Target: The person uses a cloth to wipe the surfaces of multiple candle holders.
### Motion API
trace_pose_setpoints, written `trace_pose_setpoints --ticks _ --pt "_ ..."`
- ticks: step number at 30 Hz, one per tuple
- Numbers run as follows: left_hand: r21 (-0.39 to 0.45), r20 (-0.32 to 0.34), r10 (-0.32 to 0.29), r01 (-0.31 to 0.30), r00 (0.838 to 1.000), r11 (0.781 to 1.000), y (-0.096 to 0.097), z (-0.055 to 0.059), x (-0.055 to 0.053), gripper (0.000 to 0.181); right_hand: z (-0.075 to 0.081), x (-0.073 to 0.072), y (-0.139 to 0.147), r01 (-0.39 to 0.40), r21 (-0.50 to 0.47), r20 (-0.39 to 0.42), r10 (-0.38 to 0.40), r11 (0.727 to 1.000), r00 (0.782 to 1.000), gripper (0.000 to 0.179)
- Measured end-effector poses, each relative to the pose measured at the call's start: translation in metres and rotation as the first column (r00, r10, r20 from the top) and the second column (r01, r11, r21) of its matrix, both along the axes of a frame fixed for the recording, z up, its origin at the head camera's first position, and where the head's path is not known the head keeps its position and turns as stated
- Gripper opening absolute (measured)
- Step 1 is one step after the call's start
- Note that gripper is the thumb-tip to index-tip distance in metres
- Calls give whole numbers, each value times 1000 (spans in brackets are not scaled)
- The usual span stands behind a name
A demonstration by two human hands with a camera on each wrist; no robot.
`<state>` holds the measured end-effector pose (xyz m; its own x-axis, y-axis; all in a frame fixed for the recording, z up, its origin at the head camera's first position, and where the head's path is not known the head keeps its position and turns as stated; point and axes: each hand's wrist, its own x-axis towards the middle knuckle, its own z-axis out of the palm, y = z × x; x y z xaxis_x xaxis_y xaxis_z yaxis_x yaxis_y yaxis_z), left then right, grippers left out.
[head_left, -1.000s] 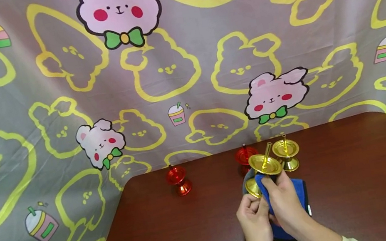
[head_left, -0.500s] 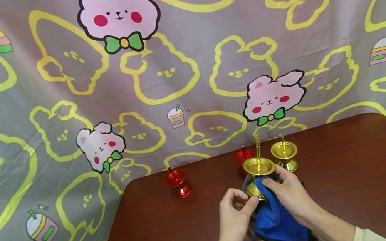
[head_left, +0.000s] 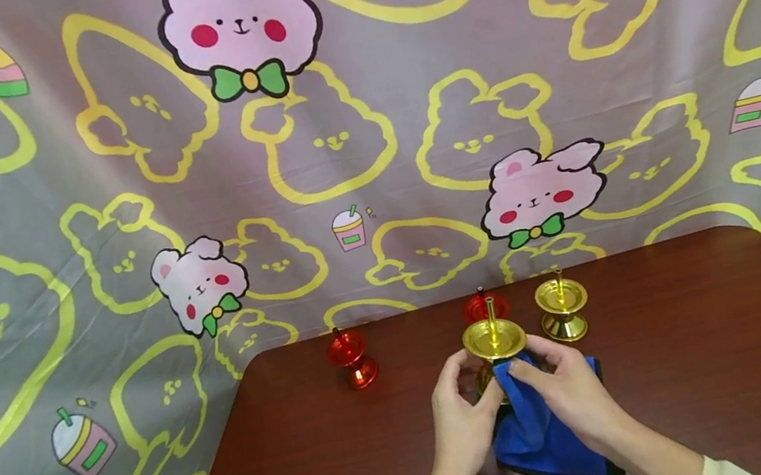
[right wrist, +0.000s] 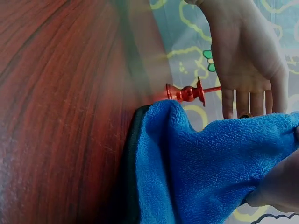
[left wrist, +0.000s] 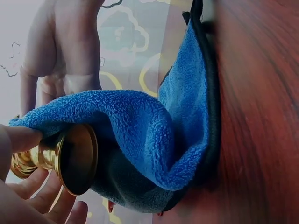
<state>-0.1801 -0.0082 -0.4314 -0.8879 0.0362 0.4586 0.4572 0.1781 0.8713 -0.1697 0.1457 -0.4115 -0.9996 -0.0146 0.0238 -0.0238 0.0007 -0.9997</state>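
Up off the table, a gold candle holder (head_left: 494, 340) stands upright between both hands, its dish and thin tube on top. My left hand (head_left: 459, 423) grips it by the stem; in the left wrist view the thumb and fingers curl round the waist above its base (left wrist: 78, 158). With my right hand (head_left: 575, 391) I pinch a blue cloth (head_left: 546, 435) against the holder's right side. The cloth's dark-edged lower part hangs below and covers much of the holder in the right wrist view.
Behind the hands stands a red candle holder (head_left: 486, 306), partly hidden. Another gold one (head_left: 564, 308) is at its right, and a second red one (head_left: 350, 358) is farther left. A patterned curtain (head_left: 331, 112) backs the brown table (head_left: 705, 352).
The held candle holder has moved left and slightly down, going from tilted to upright. My left hand has shifted from the base up to the stem. The cloth has moved left with the right hand.
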Motion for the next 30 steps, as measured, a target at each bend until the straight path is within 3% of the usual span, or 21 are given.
trace_pose_setpoints --ticks 6,13,19,25,30 --pt "-14 11 40 -40 999 999 -1 -4 -3 28 0 1 0 -7 10 -13 7 1000 1000 51" --pt "-16 -19 62 -62 998 998 -3 -8 -9 23 1 -2 0 -2 30 -30 3 1000 1000 44" --pt "38 31 51 -52 998 998 -4 -11 -11 20 0 -3 4 -12 80 -32 15 997 999 46" --pt "126 58 17 -25 998 992 -12 -13 -16 20 -4 -9 10 -23 93 -115 34 995 993 34" --pt "108 82 50 -59 995 992 -24 -14 -24 22 -7 -9 21 -40 146 -158 63 989 986 29"
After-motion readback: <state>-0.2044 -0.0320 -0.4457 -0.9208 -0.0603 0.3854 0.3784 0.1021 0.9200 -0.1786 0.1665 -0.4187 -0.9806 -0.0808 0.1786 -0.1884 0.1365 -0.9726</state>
